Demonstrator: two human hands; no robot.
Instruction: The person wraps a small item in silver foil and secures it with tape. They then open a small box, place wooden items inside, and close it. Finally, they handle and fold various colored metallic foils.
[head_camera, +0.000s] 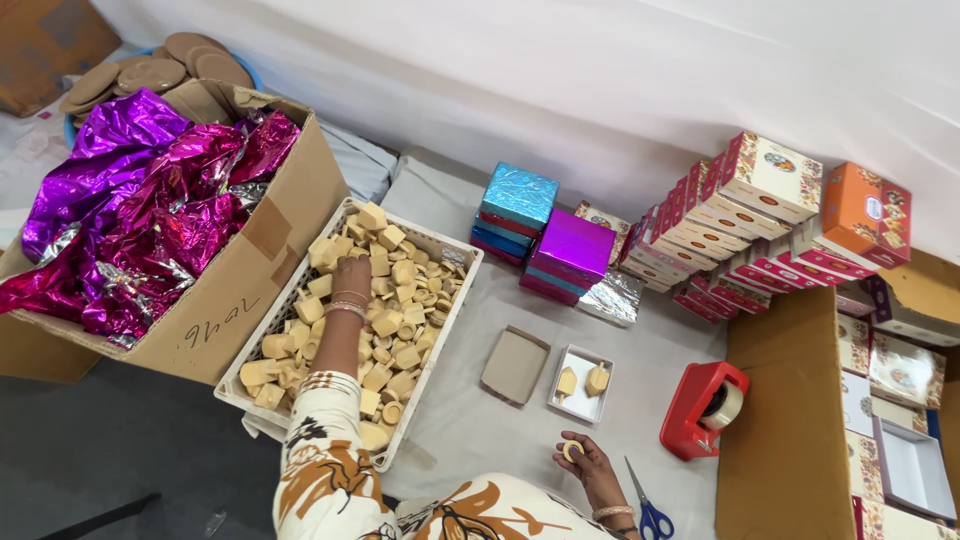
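Note:
My left hand reaches far into a white plastic crate heaped with pale yellow clay pieces, fingers down among them; whether it grips one is hidden. My right hand rests low on the grey cloth, holding a small round pale piece. Just above it lies a small open white box with two pale pieces inside, and beside that a flat brown lid.
A cardboard carton of purple foil stands left. Foil-wrapped boxes and stacked printed boxes sit at the back. A red tape dispenser, blue-handled scissors and a brown cardboard sheet lie right.

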